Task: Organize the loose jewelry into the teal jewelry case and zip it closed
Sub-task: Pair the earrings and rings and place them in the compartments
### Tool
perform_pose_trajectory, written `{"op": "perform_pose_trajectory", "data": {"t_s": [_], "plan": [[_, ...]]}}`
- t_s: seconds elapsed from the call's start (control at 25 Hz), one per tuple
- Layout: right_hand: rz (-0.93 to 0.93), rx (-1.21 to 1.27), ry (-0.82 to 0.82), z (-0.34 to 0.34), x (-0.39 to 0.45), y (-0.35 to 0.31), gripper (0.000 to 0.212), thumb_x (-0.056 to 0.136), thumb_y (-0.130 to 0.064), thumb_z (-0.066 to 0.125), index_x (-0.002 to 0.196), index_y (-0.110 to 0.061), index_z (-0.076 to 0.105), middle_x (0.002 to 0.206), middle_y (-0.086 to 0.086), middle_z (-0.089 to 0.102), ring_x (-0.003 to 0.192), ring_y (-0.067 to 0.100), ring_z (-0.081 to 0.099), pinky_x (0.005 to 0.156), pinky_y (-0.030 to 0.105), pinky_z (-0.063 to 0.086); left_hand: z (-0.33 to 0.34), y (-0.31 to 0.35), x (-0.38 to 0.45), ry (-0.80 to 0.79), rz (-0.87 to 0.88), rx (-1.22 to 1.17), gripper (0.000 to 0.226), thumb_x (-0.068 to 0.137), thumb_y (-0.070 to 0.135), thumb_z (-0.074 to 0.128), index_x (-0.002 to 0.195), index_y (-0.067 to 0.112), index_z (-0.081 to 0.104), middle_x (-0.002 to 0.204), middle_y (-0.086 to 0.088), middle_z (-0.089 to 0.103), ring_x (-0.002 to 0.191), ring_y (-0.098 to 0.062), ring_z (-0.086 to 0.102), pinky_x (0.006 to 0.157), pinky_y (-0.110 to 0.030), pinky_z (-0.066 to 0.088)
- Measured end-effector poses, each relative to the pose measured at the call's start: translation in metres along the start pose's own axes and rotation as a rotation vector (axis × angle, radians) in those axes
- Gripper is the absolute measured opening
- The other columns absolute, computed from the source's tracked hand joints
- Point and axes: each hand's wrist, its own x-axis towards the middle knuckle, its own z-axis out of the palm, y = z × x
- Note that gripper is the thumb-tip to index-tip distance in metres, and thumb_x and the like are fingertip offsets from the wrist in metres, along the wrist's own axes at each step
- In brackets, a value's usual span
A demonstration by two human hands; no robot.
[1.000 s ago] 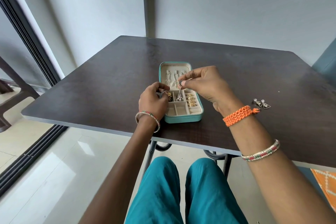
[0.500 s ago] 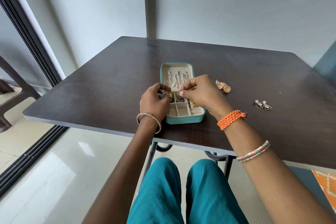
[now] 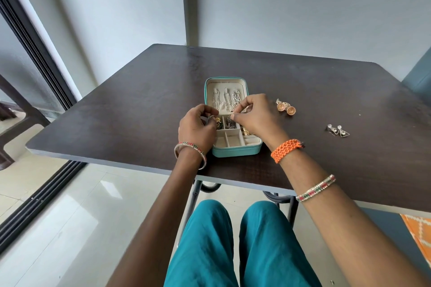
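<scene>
No writing can be read anywhere. The teal jewelry case (image 3: 235, 150) lies open near the near edge of the dark table (image 3: 326, 91); chains hang in its far lid, and small pieces sit in the near compartments. The left hand (image 3: 197, 129) curls round a ring at the case's left side. The right hand (image 3: 253, 115) pinches a small piece over the middle compartments. Gold earrings (image 3: 285, 107) and silver triangle earrings (image 3: 339, 130) lie loose on the right.
</scene>
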Motion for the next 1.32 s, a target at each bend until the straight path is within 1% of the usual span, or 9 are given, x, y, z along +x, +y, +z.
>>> {"op": "perform_pose_trajectory", "data": {"t_s": [0.2,0.44,0.64,0.72,0.8,0.88,1.0,1.16,1.32], "plan": [[-0.051,-0.117,-0.038,0.0,0.001,-0.005,0.015,0.077,-0.026,0.072,0.079,-0.021,0.058,0.108,0.005,0.058,0.11,0.026,0.049,0.089,0.035,0.039,0.001,0.0,-0.001,-0.002,0.014,0.015,0.022,0.08,0.006,0.057,0.077,0.025,0.068,0.086,0.002,0.068,0.075,-0.014,0.061,0.072,-0.033,0.055],[0.017,0.102,0.088,-0.035,0.007,0.018,0.019,0.075,-0.026,0.076,0.066,-0.021,0.06,0.066,-0.012,0.058,0.079,0.017,0.061,0.077,0.037,0.051,-0.001,0.003,-0.002,0.059,0.123,0.153,0.011,0.085,0.016,0.059,0.095,0.019,0.065,0.104,-0.005,0.06,0.101,-0.025,0.053,0.083,-0.031,0.042],[0.104,0.154,0.2,-0.09,0.012,0.077,0.009,0.076,-0.016,0.071,0.07,-0.018,0.066,0.057,-0.009,0.056,0.05,0.0,0.05,0.05,0.014,0.037,0.001,0.027,-0.002,0.045,0.366,0.402,0.014,0.088,0.023,0.056,0.097,0.016,0.065,0.103,-0.005,0.065,0.099,-0.029,0.049,0.08,-0.036,0.038],[0.163,0.116,0.253,-0.106,0.011,0.108,0.004,0.078,-0.017,0.069,0.075,-0.017,0.07,0.059,-0.01,0.056,0.053,0.0,0.049,0.052,0.014,0.038,0.008,0.047,-0.003,0.067,0.455,0.44,0.015,0.087,0.023,0.054,0.09,0.015,0.066,0.097,-0.005,0.067,0.095,-0.032,0.052,0.077,-0.035,0.036],[0.213,0.066,0.253,-0.121,0.01,0.14,0.009,0.081,-0.016,0.067,0.073,-0.018,0.071,0.062,-0.011,0.058,0.059,0.001,0.051,0.065,0.018,0.04,0.026,0.07,-0.009,0.075,0.579,0.464,0.018,0.084,0.024,0.051,0.086,0.015,0.067,0.088,-0.006,0.068,0.089,-0.034,0.054,0.073,-0.036,0.038],[0.25,0.06,0.162,-0.131,0.008,0.163,0.014,0.083,-0.015,0.066,0.071,-0.022,0.069,0.07,-0.007,0.064,0.073,0.009,0.058,0.076,0.024,0.043,0.055,0.092,-0.018,-0.023,0.666,0.388,0.017,0.082,0.023,0.051,0.083,0.015,0.066,0.082,-0.007,0.068,0.084,-0.033,0.057,0.07,-0.038,0.044],[0.234,0.041,0.048,-0.135,0.006,0.175,0.01,0.086,-0.017,0.065,0.087,-0.019,0.074,0.086,-0.002,0.069,0.087,0.01,0.059,0.079,0.023,0.042,0.11,0.108,-0.029,-0.305,0.573,0.237,0.014,0.084,0.016,0.053,0.086,0.014,0.067,0.087,-0.008,0.07,0.087,-0.03,0.062,0.076,-0.038,0.049],[0.159,0.095,0.016,-0.133,0.004,0.178,0.013,0.086,-0.018,0.067,0.096,-0.015,0.074,0.081,-0.003,0.067,0.074,0.004,0.055,0.074,0.019,0.04,0.162,0.098,-0.029,-0.556,0.363,0.323,0.023,0.087,0.009,0.053,0.108,0.009,0.064,0.107,-0.012,0.067,0.106,-0.028,0.058,0.092,-0.036,0.046],[0.177,0.089,0.05,-0.126,0.008,0.182,0.003,0.076,-0.025,0.076,0.077,-0.028,0.074,0.066,-0.009,0.064,0.062,0.004,0.053,0.068,0.027,0.048,0.174,0.1,-0.025,-0.555,0.357,0.355,0.019,0.084,0.022,0.062,0.102,0.021,0.066,0.096,0.001,0.065,0.099,-0.02,0.058,0.08,-0.032,0.049]]}}
